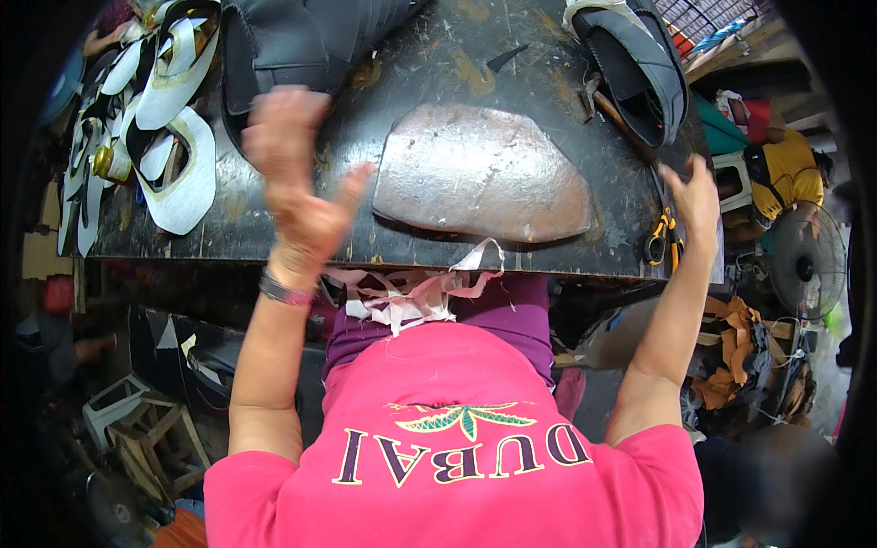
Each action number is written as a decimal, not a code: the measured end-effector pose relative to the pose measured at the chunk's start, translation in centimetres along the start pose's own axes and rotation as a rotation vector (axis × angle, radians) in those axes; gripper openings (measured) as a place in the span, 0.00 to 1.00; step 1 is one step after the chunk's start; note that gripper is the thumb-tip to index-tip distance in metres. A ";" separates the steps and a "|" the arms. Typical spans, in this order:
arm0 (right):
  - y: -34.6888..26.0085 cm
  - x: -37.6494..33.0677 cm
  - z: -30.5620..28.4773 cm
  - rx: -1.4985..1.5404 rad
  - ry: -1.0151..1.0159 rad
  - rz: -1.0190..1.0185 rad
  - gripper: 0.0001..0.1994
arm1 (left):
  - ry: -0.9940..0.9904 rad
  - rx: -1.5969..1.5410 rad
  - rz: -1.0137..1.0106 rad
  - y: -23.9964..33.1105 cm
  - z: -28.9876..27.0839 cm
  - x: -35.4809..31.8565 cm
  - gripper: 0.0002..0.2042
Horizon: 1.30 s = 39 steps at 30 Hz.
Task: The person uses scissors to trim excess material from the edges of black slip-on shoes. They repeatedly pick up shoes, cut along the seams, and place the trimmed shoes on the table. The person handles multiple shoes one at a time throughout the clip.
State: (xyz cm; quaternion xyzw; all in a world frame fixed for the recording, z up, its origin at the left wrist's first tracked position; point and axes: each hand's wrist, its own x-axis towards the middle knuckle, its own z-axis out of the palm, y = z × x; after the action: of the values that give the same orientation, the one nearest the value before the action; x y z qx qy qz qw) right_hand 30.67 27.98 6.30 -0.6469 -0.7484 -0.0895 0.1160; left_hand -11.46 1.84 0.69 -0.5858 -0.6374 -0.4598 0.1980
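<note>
My left hand (297, 173) is raised over the dark table (347, 242), its fingers spread and blurred by motion, with nothing seen in it. Just behind it lies a large black leather-like piece (292, 46). A smooth grey-brown slab (480, 173) rests on the table between my hands. At the right edge, my right hand (694, 201) has thumb and forefinger apart, and I see nothing held. Close to it are orange-handled scissors (657, 239) and a hammer with a wooden handle (625, 122). Black shoe uppers (630, 78) sit behind the hammer.
White-lined shoe upper pieces (178, 173) are heaped at the far left beside a small jar (111, 163). Pale scrap strips (411, 297) hang over my lap. Right of the table stand a fan (806, 265) and brown leather scraps (731, 352). Wooden stools (160, 447) stand at lower left.
</note>
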 end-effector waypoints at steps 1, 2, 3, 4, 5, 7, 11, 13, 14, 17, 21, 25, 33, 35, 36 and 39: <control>-0.9 1.0 0.6 0.082 0.128 -0.054 0.35 | -0.237 -0.086 0.021 2.0 0.3 -0.9 0.34; -1.8 2.3 1.4 0.102 0.262 -0.105 0.35 | -0.390 -0.153 0.142 4.2 1.4 -1.8 0.34; -2.6 3.8 2.1 0.064 0.332 -0.124 0.36 | -0.587 -0.207 0.197 6.0 2.0 -2.9 0.32; -3.1 4.9 3.0 0.008 0.313 -0.103 0.33 | -0.683 -0.220 0.291 7.6 2.6 -4.1 0.31; -3.5 6.0 3.9 -0.046 0.353 -0.141 0.31 | -0.772 -0.224 0.391 8.7 2.9 -5.3 0.30; -3.8 7.8 5.1 -0.010 0.257 -0.112 0.27 | -0.910 -0.388 0.391 9.9 3.0 -7.6 0.29; -2.3 8.4 4.1 0.084 0.366 -0.106 0.24 | -1.402 -0.689 -0.061 9.6 1.0 -9.5 0.18; -1.6 6.8 1.9 0.126 0.477 -0.140 0.21 | -1.141 -0.885 -0.098 9.7 0.4 -8.6 0.16; -1.2 5.3 0.4 0.158 0.439 -0.153 0.21 | -1.044 -0.959 -0.128 9.9 0.1 -7.8 0.15; -2.3 -1.9 -2.2 0.565 0.256 -0.174 0.22 | -0.666 -1.067 -0.500 9.9 1.3 -4.3 0.24; -7.0 -12.6 -2.8 0.859 -0.318 -0.082 0.21 | -0.741 -1.502 -0.884 7.5 3.9 0.3 0.26; -10.3 -19.1 -1.9 0.836 -0.183 -0.274 0.21 | -0.397 -1.710 -1.132 6.5 4.1 1.1 0.21; -11.1 -15.1 1.8 1.976 -0.810 -0.137 0.37 | -0.688 -1.647 -0.708 4.3 1.6 2.6 0.34; -12.3 -14.6 3.0 2.090 -1.054 -0.090 0.41 | -0.738 -1.661 -0.600 4.6 1.8 3.4 0.32; -13.0 -14.1 3.5 2.058 -1.199 -0.147 0.41 | -0.793 -1.593 -0.660 4.5 1.8 3.9 0.32; -13.9 -13.9 3.6 2.049 -1.259 -0.071 0.36 | -0.926 -1.513 -0.785 4.5 1.8 4.8 0.31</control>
State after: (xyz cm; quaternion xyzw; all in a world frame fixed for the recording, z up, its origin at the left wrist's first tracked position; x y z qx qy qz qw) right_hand 18.64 13.81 -0.98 -0.1638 -0.4147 0.8751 0.1879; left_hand -7.90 5.53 5.22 -0.4270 -0.3382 -0.5054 -0.6693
